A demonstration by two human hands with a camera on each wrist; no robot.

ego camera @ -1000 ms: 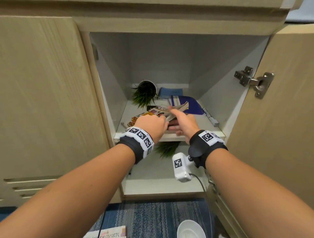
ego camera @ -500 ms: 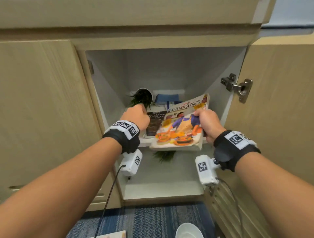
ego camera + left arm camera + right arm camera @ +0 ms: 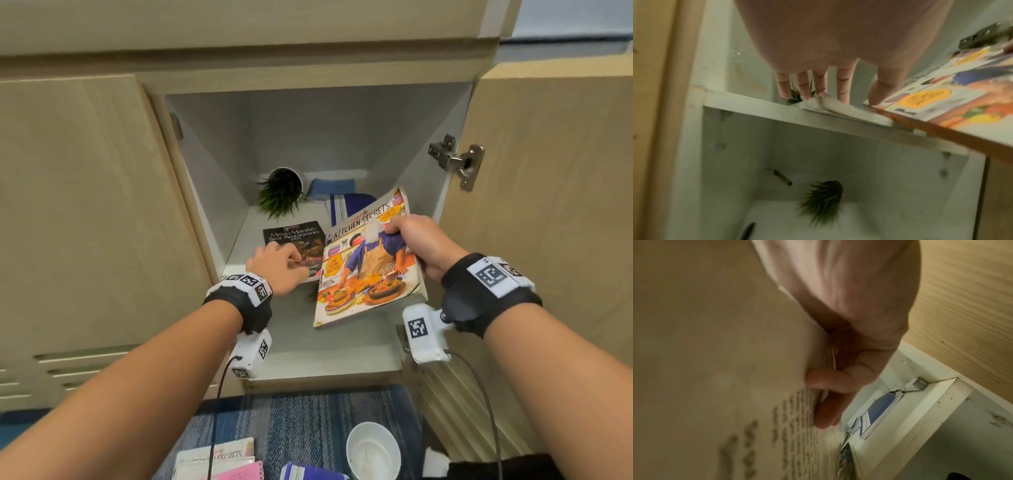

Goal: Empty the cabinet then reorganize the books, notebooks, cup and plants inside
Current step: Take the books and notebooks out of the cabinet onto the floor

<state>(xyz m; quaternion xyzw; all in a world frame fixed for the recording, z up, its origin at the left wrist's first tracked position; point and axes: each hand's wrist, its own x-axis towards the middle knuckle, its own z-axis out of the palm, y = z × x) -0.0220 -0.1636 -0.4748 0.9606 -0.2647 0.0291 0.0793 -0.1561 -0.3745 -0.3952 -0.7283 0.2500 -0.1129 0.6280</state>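
Note:
My right hand (image 3: 399, 228) grips the "Kitchen Secrets" magazine (image 3: 370, 274) by its right edge, thumb on the cover, and holds it tilted in front of the upper shelf. From the right wrist, the fingers (image 3: 828, 382) curl under its back page (image 3: 715, 353). My left hand (image 3: 291, 262) rests on the black restaurant book (image 3: 296, 236), which lies flat on the shelf; its fingers (image 3: 822, 84) reach fairly straight over the book's near edge (image 3: 838, 108). Behind, a potted plant (image 3: 282, 192) lies tipped over beside a blue striped notebook (image 3: 346, 205).
A second plant (image 3: 824, 198) lies on the lower shelf with a small brown tube (image 3: 782, 177). The cabinet door (image 3: 548, 222) stands open at the right, hinge (image 3: 459, 161) protruding. On the blue rug below are a white cup (image 3: 373, 448) and several books (image 3: 219, 460).
My right hand has lifted the magazine off the shelf and drawn it out toward me. The left hand let go of the stack and now lies on the uncovered black book.

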